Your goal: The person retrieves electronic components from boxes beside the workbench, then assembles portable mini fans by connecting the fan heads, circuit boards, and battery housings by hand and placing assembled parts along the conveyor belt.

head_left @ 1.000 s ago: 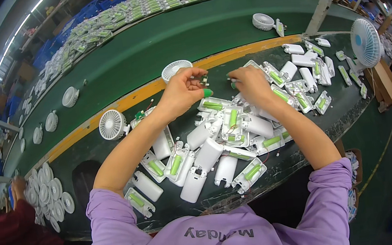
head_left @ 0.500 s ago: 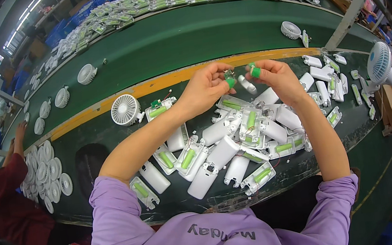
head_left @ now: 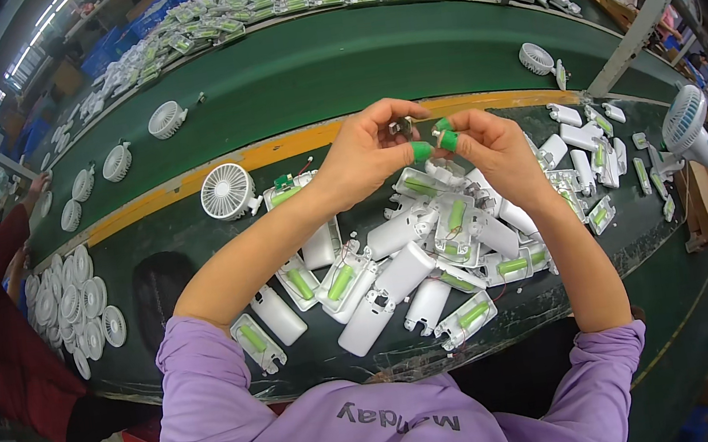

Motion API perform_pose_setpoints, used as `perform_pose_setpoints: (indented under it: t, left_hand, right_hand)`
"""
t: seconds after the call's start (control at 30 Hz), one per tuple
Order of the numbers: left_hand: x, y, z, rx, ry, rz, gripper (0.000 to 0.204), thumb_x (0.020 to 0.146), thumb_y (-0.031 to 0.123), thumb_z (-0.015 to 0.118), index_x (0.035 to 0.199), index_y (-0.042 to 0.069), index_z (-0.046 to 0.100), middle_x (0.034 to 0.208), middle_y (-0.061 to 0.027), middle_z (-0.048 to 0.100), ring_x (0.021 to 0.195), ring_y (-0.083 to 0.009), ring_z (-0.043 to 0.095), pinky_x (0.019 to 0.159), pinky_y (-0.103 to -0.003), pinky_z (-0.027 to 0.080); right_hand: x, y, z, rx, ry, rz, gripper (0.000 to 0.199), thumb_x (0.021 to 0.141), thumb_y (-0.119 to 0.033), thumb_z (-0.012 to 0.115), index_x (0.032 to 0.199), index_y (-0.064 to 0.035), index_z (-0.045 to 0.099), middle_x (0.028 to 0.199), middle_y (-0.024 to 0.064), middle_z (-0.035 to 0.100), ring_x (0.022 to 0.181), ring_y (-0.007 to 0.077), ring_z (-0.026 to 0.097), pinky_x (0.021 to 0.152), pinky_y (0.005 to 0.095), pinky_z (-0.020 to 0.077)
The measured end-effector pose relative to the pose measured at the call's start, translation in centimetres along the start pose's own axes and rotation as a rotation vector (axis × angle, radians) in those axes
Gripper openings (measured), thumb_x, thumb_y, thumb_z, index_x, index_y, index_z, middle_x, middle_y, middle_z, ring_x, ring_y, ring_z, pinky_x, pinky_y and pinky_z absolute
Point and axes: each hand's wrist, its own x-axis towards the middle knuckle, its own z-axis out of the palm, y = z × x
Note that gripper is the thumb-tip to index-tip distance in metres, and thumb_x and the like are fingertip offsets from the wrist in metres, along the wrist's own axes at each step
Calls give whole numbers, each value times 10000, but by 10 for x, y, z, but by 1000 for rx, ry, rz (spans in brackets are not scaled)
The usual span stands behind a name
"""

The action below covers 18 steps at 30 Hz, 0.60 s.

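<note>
Probably light, stiff and fragile: the small dark part point(head_left: 401, 128)

It is above the far side of the casing heap point(head_left: 405, 270); the left hand point(head_left: 370, 153) curls its fingers on it. Edges seem the safest hold. Above the same side, the right hand point(head_left: 492, 147) clamps its fingers on a tiny pale piece point(head_left: 437, 132), kind unclear.

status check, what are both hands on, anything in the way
Left hand: grip on small dark-and-silver part. Right hand: green-covered fingertips close by, hold unclear. Heaped white plastic casings below, nothing visibly blocking.
</note>
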Motion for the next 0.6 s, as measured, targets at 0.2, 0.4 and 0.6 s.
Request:
perform_pose_setpoints:
  t: [0.2,0.4,0.6]
  left_hand:
    - [1,8,7,354,30,23,264,802,-32,529,1062,7,532,963,-13,557,861,-67,530,749,-207,442]
    - [-3,12,13,-44,81,-57,181,814,4,553,993,-17,537,956,-49,569,837,-85,559,736,-214,463]
    - [-3,10,11,-35,61,-73,154,820,48,571,953,-21,540,879,-61,591,775,-105,584,704,-222,480]
  right_hand:
    - [-4,-5,-7,-25,67,12,184,843,-146,562,937,11,567,767,7,589,706,55,528,668,189,409]
    - [0,-6,0,12,83,-21,137,830,-93,554,902,22,571,758,7,582,691,54,507,631,195,410]
    - [-1,-5,-3,-30,66,-41,127,821,-86,564,890,20,564,742,3,576,676,54,504,614,200,411]
